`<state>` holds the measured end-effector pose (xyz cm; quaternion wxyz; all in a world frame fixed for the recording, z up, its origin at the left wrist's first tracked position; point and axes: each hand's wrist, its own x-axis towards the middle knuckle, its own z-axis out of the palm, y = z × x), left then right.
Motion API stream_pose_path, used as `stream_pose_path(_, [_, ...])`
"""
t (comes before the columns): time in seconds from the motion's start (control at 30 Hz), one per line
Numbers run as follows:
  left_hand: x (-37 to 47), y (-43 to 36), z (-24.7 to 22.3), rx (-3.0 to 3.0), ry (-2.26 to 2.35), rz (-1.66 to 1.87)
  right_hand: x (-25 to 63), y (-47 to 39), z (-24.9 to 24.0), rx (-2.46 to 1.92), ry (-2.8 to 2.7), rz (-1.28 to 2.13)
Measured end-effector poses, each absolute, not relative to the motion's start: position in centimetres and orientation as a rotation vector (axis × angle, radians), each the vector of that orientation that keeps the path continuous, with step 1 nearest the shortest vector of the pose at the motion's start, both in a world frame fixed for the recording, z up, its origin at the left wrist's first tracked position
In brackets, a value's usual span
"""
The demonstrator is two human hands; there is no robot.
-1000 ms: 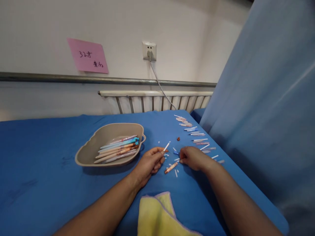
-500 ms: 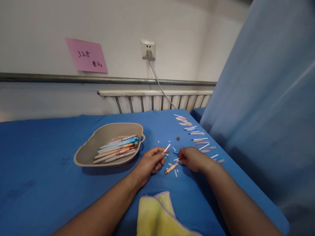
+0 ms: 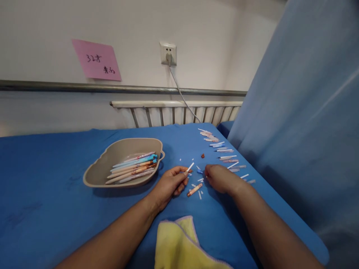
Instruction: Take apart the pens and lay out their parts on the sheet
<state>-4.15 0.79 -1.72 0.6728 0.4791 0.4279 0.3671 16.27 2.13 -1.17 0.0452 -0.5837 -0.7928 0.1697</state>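
A thin white stick is pinched between the thumb and fingers of my left hand. To its right, my right hand is closed low over the blue sheet; its fingertips are partly hidden, and what they hold is too small to make out. Between the hands lie a small blue piece, several tiny white pieces and a short orange pen part. A small brown piece sits beyond them.
A beige basket with several pens stands left of my hands. Rows of pen parts run along the right side of the blue sheet. A yellow cloth lies in front. A blue curtain hangs at the right.
My right hand has shifted slightly right, away from the small white pieces, uncovering more of them. My left hand still holds the white stick. The view has tilted slightly.
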Motion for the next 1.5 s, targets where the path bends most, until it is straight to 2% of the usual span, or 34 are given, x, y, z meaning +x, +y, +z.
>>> stream_pose_path(0.1, [-4.2,0.7,-1.7,1.09,0.945,0.818,16.1,2.5,-1.0,-1.665,-2.283,0.538])
stream_pose_path(0.27, [-4.2,0.5,-1.5,1.103,0.897,0.786,14.9,2.8,-0.3,-1.154,-1.513,1.061])
stream_pose_path(0.37, [-4.0,0.3,-1.3,1.099,0.873,0.781,14.2,2.5,0.3,-1.05,-1.318,1.189])
stream_pose_path(0.67, [-4.0,0.2,-1.3,1.115,0.848,0.785,14.0,2.3,0.2,-0.977,-1.332,1.271])
stream_pose_path(1.5, [-3.9,0.0,-1.2,1.158,0.91,0.822,13.7,2.0,0.2,-0.982,-1.383,1.226])
